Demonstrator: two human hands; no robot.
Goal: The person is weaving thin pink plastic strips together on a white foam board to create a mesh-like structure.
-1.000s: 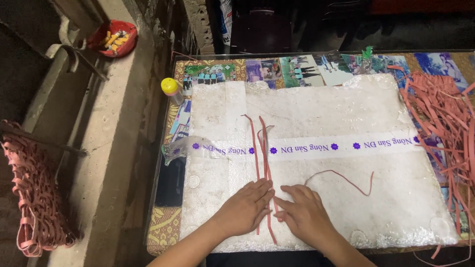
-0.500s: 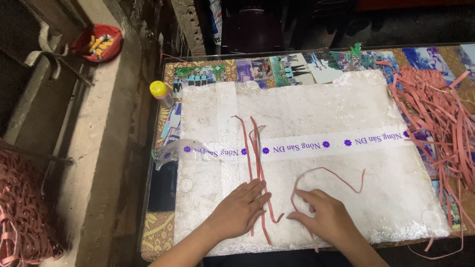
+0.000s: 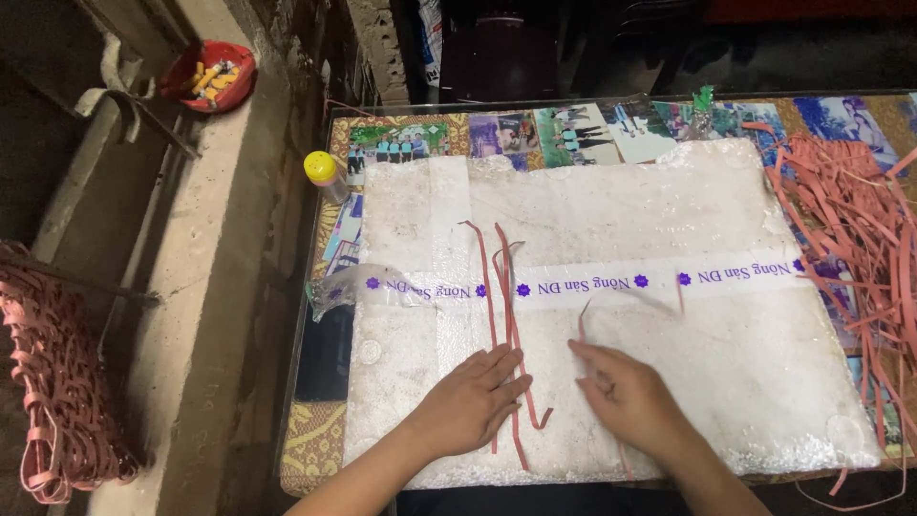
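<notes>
A white foam board [image 3: 669, 210] lies on the table, crossed by a band of clear tape with purple print [image 3: 592, 284]. Two or three thin pink strips [image 3: 503, 287] run side by side down the board. My left hand [image 3: 468, 401] lies flat on their lower ends and presses them to the foam. My right hand [image 3: 626, 397] rests just to the right and pinches another pink strip [image 3: 584, 320], which rises from its fingers and blurs in motion above the board.
A heap of loose pink strips [image 3: 850, 210] covers the table's right side. A small bottle with a yellow cap [image 3: 325, 174] stands at the board's left corner. A woven pink piece [image 3: 57, 382] hangs at far left, and a red bowl [image 3: 212, 75] sits on the concrete ledge.
My right hand has drawn the loose pink strip leftwards from the right part of the board, and it now stands up close to the laid strips. My left hand has stayed on the strips.
</notes>
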